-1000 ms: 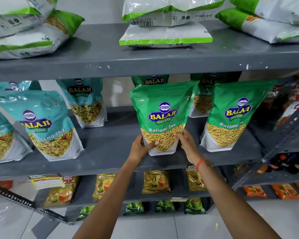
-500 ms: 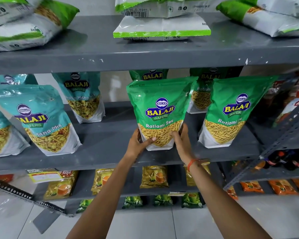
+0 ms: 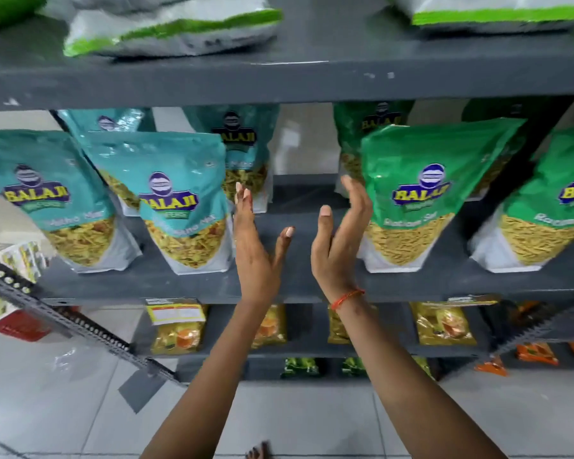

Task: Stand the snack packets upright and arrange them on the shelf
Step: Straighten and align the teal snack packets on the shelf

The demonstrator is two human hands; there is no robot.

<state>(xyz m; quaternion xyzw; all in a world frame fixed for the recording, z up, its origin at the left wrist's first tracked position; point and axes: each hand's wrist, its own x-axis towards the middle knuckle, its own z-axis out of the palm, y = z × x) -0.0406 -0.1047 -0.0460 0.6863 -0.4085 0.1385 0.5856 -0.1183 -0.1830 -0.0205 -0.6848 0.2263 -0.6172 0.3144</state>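
Observation:
On the middle grey shelf (image 3: 299,283) a green Ratlami Sev packet (image 3: 421,193) stands upright, a second green packet (image 3: 550,207) to its right and others behind. Teal Mitha Mix packets (image 3: 176,200) (image 3: 47,197) stand at the left, more behind them. My left hand (image 3: 256,246) is open, flat, fingers up, just right of the nearer teal packet. My right hand (image 3: 340,240) is open too, its fingers beside the green packet's left edge. Both hands hold nothing, in the gap between teal and green packets.
The top shelf (image 3: 279,81) carries white-and-green packets lying flat (image 3: 166,28). Lower shelves hold small yellow packets (image 3: 179,332), green ones and orange ones (image 3: 537,354). A perforated grey rail (image 3: 63,319) slants at the left. Tiled floor lies below.
Both hands have let go of the green Ratlami Sev packet, which stays upright. The view has swung left, and the hands now sit open in the gap left of that packet.

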